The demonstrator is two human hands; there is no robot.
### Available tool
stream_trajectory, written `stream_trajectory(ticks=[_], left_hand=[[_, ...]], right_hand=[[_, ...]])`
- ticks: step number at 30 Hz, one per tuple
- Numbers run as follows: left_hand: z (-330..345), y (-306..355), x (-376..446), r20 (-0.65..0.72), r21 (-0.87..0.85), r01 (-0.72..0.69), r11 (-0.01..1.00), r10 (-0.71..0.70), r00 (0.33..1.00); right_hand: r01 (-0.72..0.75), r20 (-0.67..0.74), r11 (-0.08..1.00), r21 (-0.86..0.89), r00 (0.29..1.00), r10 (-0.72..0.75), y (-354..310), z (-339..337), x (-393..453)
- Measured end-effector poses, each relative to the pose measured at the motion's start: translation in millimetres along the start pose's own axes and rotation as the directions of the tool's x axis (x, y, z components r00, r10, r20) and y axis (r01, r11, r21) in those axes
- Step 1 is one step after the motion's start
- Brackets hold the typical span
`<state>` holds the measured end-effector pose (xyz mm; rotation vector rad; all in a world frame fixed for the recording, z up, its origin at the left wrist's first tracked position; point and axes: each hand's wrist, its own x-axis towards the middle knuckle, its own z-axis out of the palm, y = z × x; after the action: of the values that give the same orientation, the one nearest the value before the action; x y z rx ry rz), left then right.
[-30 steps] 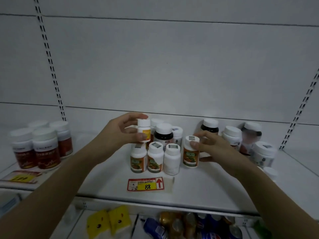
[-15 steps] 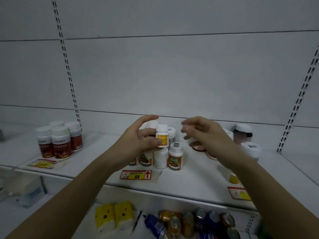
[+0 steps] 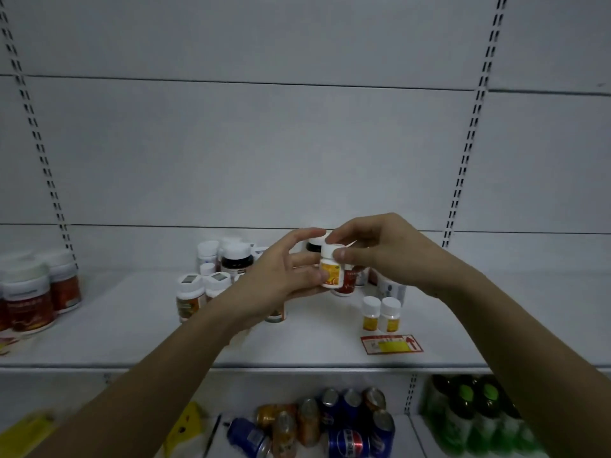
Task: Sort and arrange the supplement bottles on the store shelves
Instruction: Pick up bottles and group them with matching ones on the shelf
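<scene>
Shelving [image 3: 297, 345] runs white and wide below both hands, and everything on it lies beneath or beside them: a mixed cluster of bottles [image 3: 228, 262] sits behind and to the left of the left hand, some large red-labelled jars [image 3: 31, 299] stand far off to that hand's left, and the matching pair of yellow-labelled bottles [image 3: 381, 314] stands below and slightly right of the right hand, just behind a red price tag [image 3: 391, 344] at the shelf's front. The left hand [image 3: 281, 282] is cupped around the body of the small yellow-labelled bottle [image 3: 331, 269], fingers and thumb curled against its side, index finger lifted free above. The right hand [image 3: 386, 252] meets it from the other side, its thumb and fingertips pinched on the bottle's white cap [image 3: 330, 249]. The bottle is upright, long axis vertical, held in the air between the two hands and well above the shelf surface. The coming move, as I judge it, turns on this: the matching pair lies down and to the right of the held bottle, on the right hand's side, so that hand is the nearer and better placed to carry it down. Keeping the axis vertical would let it land standing beside the pair without knocking either over.
</scene>
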<state>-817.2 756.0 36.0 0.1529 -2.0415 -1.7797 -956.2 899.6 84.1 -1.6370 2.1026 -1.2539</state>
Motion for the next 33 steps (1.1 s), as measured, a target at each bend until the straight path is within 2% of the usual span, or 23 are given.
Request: stream_trajectory(ticks=[3,7,9,13,17,19,22,27,30,33], left_hand=[[15.4,-9.4,7.2,0.007,0.067,0.000,0.998,-0.001,1.000],[28.5,-45.2,15.5,0.009,0.319,0.054,0.946,-0.060,0.998],[30.7,-66.6,20.0,-0.026,0.493,0.082,0.866,-0.079,0.997],[39.9,-99.9,24.4,-0.054,0.730,0.113,0.674,-0.108,0.993],[46.0,-116.9,29.5,-0.016,0.872,0.055,0.486,-0.085,0.996],[45.5,-121.1,31.2,-0.006,0.896,0.050,0.441,-0.101,0.995],[44.0,-124.5,31.3,-0.001,0.903,0.039,0.428,-0.088,0.996],[44.1,-124.9,31.1,0.009,0.909,0.021,0.416,-0.068,0.998],[44.7,-123.4,31.4,0.006,0.916,0.027,0.400,-0.082,0.997],[45.5,-122.3,30.6,0.004,0.920,0.029,0.391,-0.085,0.996]], right_hand=[[-0.051,-0.093,0.997,0.052,0.994,0.055,13.7,-15.0,-8.0],[-0.127,-0.241,0.989,0.075,0.960,0.141,37.2,-32.2,-12.0],[-0.156,-0.281,0.985,0.075,0.944,0.170,48.5,-36.8,-11.8],[-0.211,-0.338,0.978,0.011,0.919,0.202,72.5,-41.2,-10.6],[-0.309,-0.364,0.946,-0.093,0.895,0.257,106.7,-40.0,-17.0],[-0.358,-0.358,0.925,-0.126,0.886,0.294,121.8,-37.0,-21.7],[-0.396,-0.315,0.907,-0.147,0.888,0.336,136.6,-29.9,-28.8],[-0.381,-0.127,0.921,-0.078,0.920,0.370,143.6,-21.8,-38.3],[-0.371,-0.089,0.928,-0.030,0.926,0.367,146.0,-23.0,-39.3],[-0.362,-0.038,0.930,-0.058,0.932,0.361,148.3,-23.2,-38.2]])
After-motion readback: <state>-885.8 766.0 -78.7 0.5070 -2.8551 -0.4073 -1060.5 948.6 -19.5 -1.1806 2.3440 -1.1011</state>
